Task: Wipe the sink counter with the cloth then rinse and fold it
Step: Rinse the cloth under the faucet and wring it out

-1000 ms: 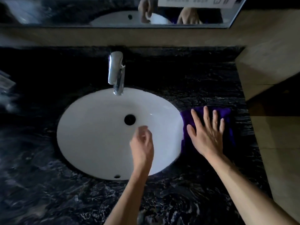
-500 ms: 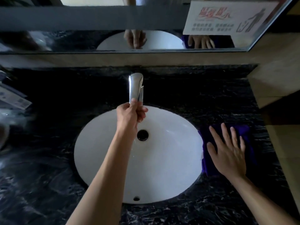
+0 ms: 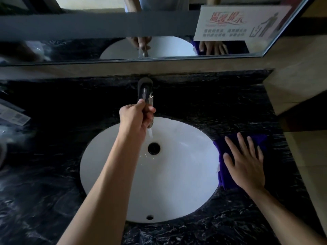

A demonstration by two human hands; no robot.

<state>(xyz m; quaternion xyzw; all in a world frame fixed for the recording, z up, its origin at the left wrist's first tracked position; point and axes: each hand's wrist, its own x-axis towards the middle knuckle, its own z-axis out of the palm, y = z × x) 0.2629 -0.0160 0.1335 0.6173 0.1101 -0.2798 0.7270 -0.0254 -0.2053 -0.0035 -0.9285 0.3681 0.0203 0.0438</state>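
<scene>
A purple cloth lies flat on the black marble counter, just right of the white oval sink. My right hand rests palm down on it with the fingers spread. My left hand is curled around the spout of the chrome faucet at the back of the sink. A thin stream of water falls from the spout toward the drain.
A mirror runs along the back wall with a printed sign at its right. A beige tiled wall bounds the counter on the right. A labelled item lies at the far left edge.
My left hand went from above the basin up to the faucet and closed on the spout; water now runs. The right hand stayed flat on the cloth.
</scene>
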